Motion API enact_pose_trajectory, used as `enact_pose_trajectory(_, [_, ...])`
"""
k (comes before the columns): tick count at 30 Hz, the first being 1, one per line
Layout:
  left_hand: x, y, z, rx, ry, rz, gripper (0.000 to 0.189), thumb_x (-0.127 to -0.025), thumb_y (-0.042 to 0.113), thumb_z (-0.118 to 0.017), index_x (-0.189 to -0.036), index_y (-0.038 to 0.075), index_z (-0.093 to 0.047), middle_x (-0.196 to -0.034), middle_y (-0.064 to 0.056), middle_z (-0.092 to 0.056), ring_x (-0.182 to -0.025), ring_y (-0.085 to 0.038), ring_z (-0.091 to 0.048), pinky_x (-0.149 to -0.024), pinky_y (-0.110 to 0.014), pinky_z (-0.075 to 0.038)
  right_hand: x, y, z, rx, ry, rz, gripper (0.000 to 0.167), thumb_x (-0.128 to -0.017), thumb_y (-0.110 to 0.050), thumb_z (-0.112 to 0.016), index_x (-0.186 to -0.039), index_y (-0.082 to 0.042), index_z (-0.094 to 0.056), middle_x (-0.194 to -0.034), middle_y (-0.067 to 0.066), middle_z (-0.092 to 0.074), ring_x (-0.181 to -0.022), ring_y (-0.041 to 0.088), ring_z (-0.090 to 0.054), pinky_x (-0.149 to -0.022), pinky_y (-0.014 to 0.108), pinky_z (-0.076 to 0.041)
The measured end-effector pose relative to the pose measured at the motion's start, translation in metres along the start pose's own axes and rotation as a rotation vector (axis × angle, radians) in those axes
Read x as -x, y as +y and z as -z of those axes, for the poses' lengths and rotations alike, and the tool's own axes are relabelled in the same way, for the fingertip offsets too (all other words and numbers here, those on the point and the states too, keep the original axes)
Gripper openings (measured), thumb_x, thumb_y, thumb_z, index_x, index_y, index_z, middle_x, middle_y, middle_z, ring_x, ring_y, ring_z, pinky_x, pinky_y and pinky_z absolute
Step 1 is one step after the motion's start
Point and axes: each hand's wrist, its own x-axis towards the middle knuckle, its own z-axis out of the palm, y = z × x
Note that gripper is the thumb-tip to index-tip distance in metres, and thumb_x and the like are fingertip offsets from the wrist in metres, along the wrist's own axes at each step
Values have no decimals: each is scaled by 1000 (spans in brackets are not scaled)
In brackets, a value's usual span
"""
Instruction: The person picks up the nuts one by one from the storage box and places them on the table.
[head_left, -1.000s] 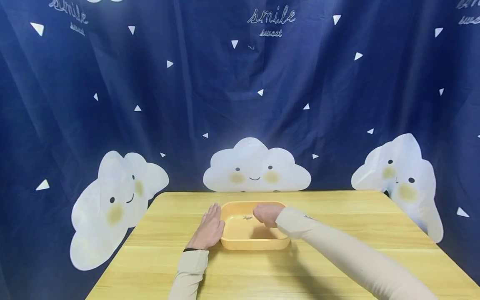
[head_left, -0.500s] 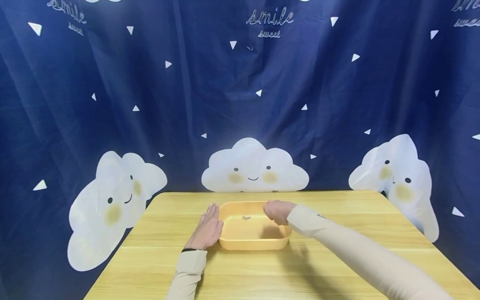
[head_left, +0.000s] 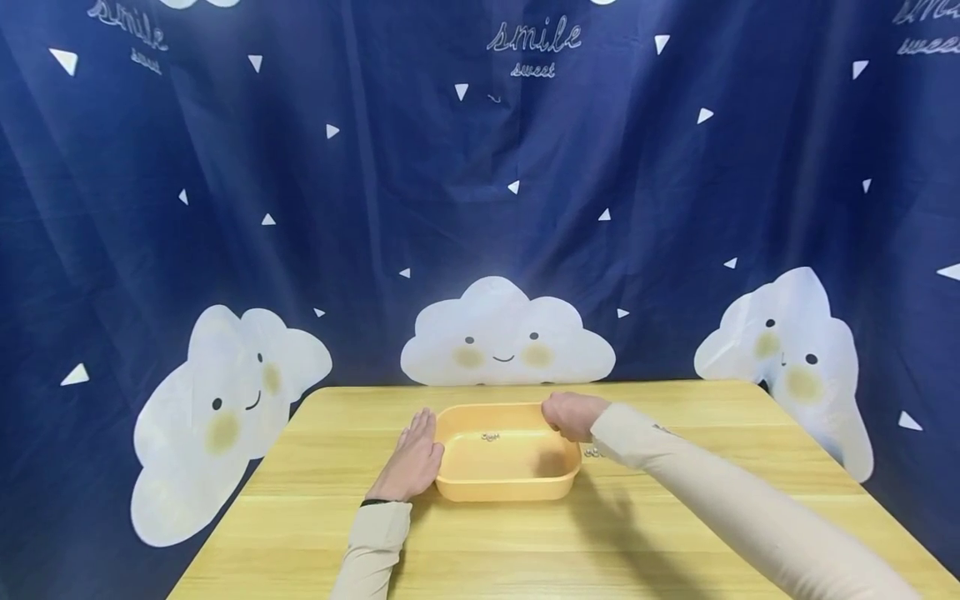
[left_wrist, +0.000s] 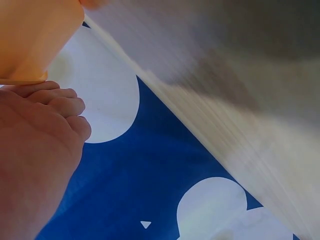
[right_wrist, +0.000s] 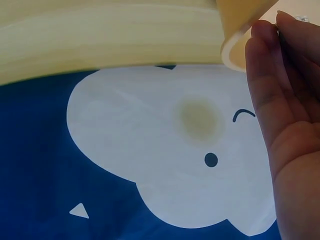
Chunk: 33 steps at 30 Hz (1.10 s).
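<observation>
A shallow yellow tray sits on the table. My left hand rests with extended fingers along the tray's left side, and in the left wrist view its fingertips are right at the rim. Inside the tray, towards the back, lies a small cluster of silvery metal pieces. Over the tray's back right corner is my right hand, thumb and fingertips brought together. In the right wrist view a tiny dark sliver of a small metal piece shows in that pinch, mostly hidden by the fingers.
Several small silvery pieces lie on the wooden table just right of the tray, partly covered by my right sleeve. Behind the table hangs a dark blue curtain with white clouds and triangles.
My right hand has moved rightward from above the tray's middle to its back right corner, uncovering silvery pieces on the table. The left hand stays at the tray's side.
</observation>
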Motion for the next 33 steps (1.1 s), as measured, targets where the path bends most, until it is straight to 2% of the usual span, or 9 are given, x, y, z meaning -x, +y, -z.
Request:
enact_pose_trajectory(4, [2,-1,-1,1,-2,12,59,-108,17,-33,-158,-13,-23,-171,-27,-15,-162,-42,-11,-132,-60,-12,0,2,-2,-20,25,38,31,-81,12,-68,-65,-13,-61,-69,0,-62,-62,12,-54,-57,24,-48])
enact_pose_trajectory(10, [5,-3,-3,13,-13,13,59,-108,16,-33,-158,-13,-23,-171,-28,-14,-161,-43,-11,-132,-60,-11,2,2,-4,-78,10,48,34,-80,15,-67,-63,-14,-58,-66,-2,-59,-60,11,-49,-54,22,-42])
enact_pose_trajectory(15, [8,-5,-3,21,-26,15,59,-108,17,-32,-159,-13,-21,-171,-27,-13,-162,-43,-10,-132,-60,-10,5,3,-4,-69,33,62,35,-78,15,-64,-60,-14,-55,-63,-3,-53,-59,11,-46,-52,21,-39])
enact_pose_trajectory(19, [7,-7,-2,12,-25,15,59,-109,17,-32,-159,-12,-21,-172,-27,-13,-162,-42,-10,-132,-59,-10,7,8,-3,-66,27,57,41,-80,14,-63,-56,-16,-48,-58,-5,-45,-56,11,-42,-51,20,-33])
enact_pose_trajectory(24, [5,-7,0,-5,-23,12,59,-109,18,-32,-159,-12,-21,-172,-27,-13,-162,-41,-9,-132,-59,-11,13,23,-7,-119,29,55,51,-81,15,-60,-52,-19,-35,-54,-8,-34,-53,8,-36,-49,17,-28])
enact_pose_trajectory(29, [-1,-6,3,-17,-13,-21,60,-107,18,-30,-159,-13,-22,-170,-30,-15,-162,-43,-10,-131,-60,-12,23,42,-17,-189,83,91,57,-77,16,-59,-54,-22,-24,-55,-10,-19,-53,6,-24,-51,17,-19])
enact_pose_trajectory(33, [-5,-3,6,-46,-4,-54,61,-107,19,-30,-158,-14,-23,-170,-31,-17,-161,-44,-12,-131,-60,-14,34,59,-31,-271,196,164,52,-73,15,-59,-53,-22,-28,-56,-13,-20,-54,4,-22,-51,16,-18])
